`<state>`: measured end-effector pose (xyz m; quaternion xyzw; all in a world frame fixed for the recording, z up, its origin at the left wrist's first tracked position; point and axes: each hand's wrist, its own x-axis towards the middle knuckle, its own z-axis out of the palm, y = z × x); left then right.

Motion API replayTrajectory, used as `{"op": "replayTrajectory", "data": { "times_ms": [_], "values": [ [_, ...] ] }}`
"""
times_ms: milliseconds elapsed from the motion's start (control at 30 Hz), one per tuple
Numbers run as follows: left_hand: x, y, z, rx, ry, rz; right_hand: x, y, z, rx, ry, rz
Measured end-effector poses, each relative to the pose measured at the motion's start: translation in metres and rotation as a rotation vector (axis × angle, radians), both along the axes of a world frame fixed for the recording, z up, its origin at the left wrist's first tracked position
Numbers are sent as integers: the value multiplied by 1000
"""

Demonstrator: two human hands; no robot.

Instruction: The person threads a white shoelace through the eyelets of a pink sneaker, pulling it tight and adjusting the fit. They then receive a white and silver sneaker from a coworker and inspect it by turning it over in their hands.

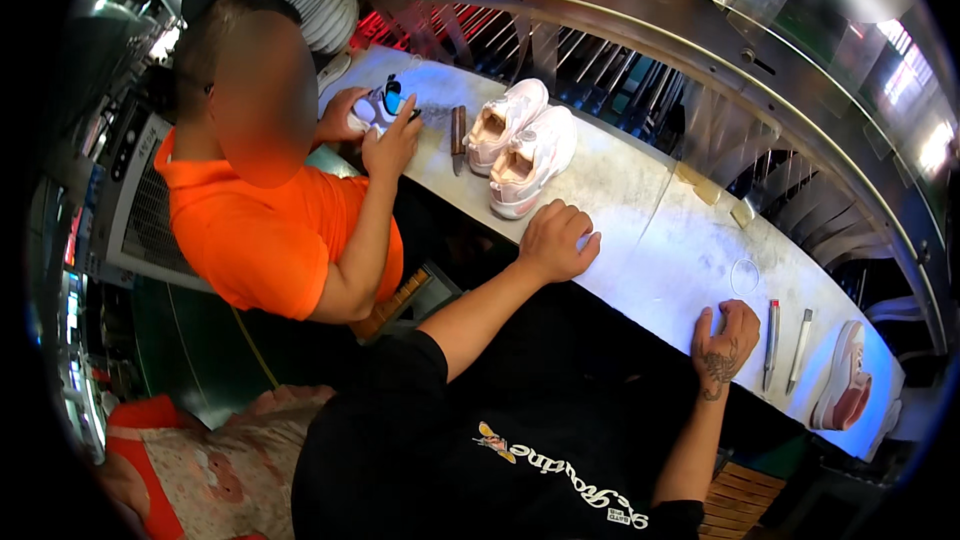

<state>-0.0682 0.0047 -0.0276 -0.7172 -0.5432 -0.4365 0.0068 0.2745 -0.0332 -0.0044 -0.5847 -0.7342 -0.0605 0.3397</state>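
My left hand point(558, 242) rests on the near edge of the white worktable point(640, 240), its fingers curled in a loose fist and nothing visible in it. Just beyond it stands a pair of pale pink and white sneakers, the nearer sneaker point(543, 155) beside the farther sneaker point(505, 123). Farther right, my right hand point(727, 338) lies on the same edge with fingers bent under and no object showing. Beside it are a silver pen-like tool with a red end point(771, 345) and a pale slim tool point(800, 350). A thin ring point(745, 277) shows beyond its fingers.
A co-worker in an orange shirt point(270, 230) at the left holds a shoe point(372, 112) and something blue. A dark-handled tool point(458, 140) lies nearby. One pink and white shoe point(845, 380) sits at the right end. Behind the table runs a curved metal machine point(640, 15) with rollers.
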Motion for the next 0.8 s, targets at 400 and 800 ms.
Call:
{"op": "replayTrajectory", "data": {
  "times_ms": [400, 800],
  "values": [
    [0, -9, -9, -35, 7, 21, -3, -10, -11, -66, 44, -31],
    [-4, -18, -23, -51, 18, 13, -6, -20, -28, -70, 24, -63]
  ]
}}
